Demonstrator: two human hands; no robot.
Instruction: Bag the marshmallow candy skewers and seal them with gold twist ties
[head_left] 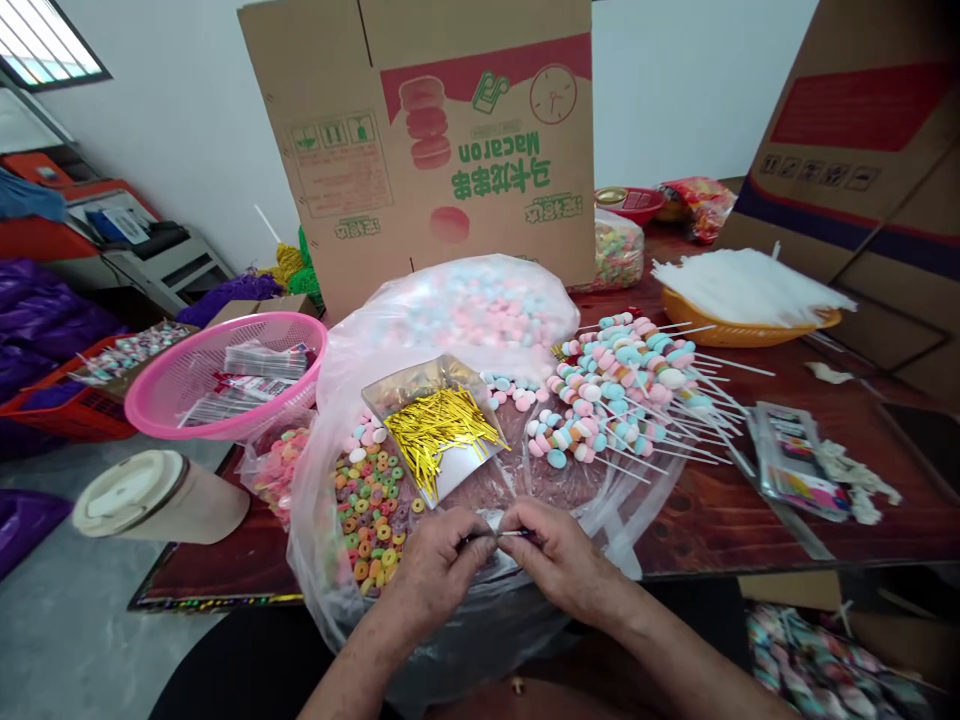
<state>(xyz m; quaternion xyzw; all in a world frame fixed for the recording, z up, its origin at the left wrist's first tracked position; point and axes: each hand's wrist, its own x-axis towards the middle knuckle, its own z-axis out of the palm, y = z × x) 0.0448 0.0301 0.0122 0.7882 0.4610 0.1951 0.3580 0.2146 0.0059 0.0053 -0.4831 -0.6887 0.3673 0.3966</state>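
My left hand [442,555] and my right hand [559,555] meet at the front of the table, fingertips pinched almost together. Between them shows a short, thin, whitish piece, mostly hidden by the fingers. Just beyond is an open box of gold twist ties [439,430], tilted on a clear plastic sheet. Beside my left hand lie colourful ring candies [375,515]. To the right rests a pile of marshmallow skewers [626,385] in pink, blue and white, their white sticks pointing right. Loose marshmallows [517,390] lie behind the box.
A large Macaron carton [480,130] stands at the back. At left are a pink basket [139,400] of packets and a lidded cup [202,500]. White sticks [750,280] fill an orange basket [709,328] at right, near flat plastic wrappers [795,460]. More wrapped skewers [817,665] lie below.
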